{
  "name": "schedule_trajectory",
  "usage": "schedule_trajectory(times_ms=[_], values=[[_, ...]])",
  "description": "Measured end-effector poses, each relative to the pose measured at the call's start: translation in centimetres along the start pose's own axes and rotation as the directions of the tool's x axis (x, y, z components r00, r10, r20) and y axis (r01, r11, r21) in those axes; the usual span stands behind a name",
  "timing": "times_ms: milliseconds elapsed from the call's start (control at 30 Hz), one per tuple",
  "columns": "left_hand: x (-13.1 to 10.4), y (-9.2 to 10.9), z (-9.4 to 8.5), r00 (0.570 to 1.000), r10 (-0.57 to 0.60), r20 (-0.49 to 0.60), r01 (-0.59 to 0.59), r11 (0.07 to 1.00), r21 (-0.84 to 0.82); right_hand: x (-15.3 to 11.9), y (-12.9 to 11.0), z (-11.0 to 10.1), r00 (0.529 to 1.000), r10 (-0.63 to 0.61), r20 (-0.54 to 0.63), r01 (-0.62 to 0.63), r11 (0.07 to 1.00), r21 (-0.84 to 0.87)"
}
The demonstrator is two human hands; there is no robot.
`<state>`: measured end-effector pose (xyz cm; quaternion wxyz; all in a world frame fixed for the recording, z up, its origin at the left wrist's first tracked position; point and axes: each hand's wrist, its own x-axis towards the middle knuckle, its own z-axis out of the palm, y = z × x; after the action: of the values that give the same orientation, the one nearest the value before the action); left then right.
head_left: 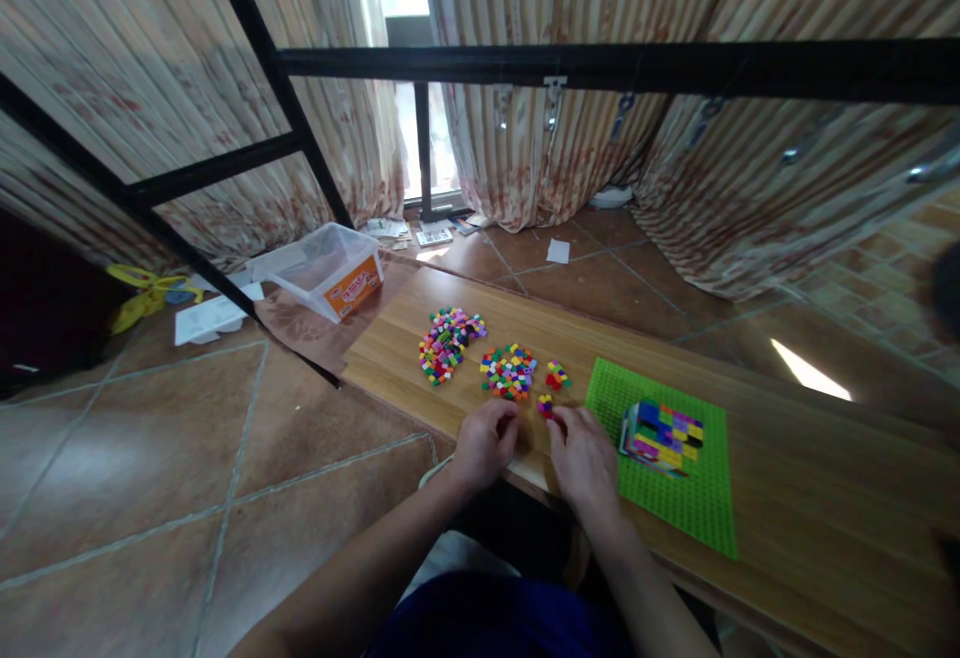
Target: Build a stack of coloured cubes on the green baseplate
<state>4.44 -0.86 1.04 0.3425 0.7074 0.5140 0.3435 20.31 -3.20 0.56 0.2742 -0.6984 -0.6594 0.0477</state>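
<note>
My right hand pinches at the near end of a small cluster of toy bricks, purple, yellow and red, just above the wooden table. My left hand is closed, its fingers curled near the table's front edge; whatever may be in them is hidden. Right beyond it lies a loose pile of colourful bricks. A few yellow and red bricks sit apart from that pile. To the right of my right hand, a block built of bricks stands on a green baseplate.
Another brick pile is farther left on the wooden table. A clear plastic box with an orange label stands on the floor beyond the table's left end. A black metal frame crosses before the curtains.
</note>
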Motion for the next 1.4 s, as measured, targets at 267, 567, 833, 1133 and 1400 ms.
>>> schedule_trajectory(times_ms=[267,567,833,1133,1400], values=[[0.1,0.0,0.0,0.999,-0.042,-0.003,0.042,0.999,0.033,-0.9,-0.5,-0.6,1.0,0.018,0.001,-0.018,0.996,0.085],[0.2,-0.6,0.1,1.0,0.012,-0.008,-0.011,0.999,0.035,-4.9,1.3,-5.1,0.951,0.31,-0.01,-0.273,0.852,0.447],[0.3,-1.8,0.5,0.998,0.052,-0.047,-0.049,0.997,0.059,-6.3,5.3,-8.8,0.854,0.496,-0.156,-0.383,0.803,0.456],[0.5,-1.5,0.3,0.998,0.033,-0.046,-0.03,0.998,0.057,-4.8,6.9,-9.3,0.827,0.485,-0.285,-0.33,0.829,0.452],[0.6,-1.4,0.2,0.999,0.011,-0.046,-0.01,0.999,0.04,-2.4,7.0,-9.2,0.86,0.374,-0.347,-0.213,0.881,0.422]])
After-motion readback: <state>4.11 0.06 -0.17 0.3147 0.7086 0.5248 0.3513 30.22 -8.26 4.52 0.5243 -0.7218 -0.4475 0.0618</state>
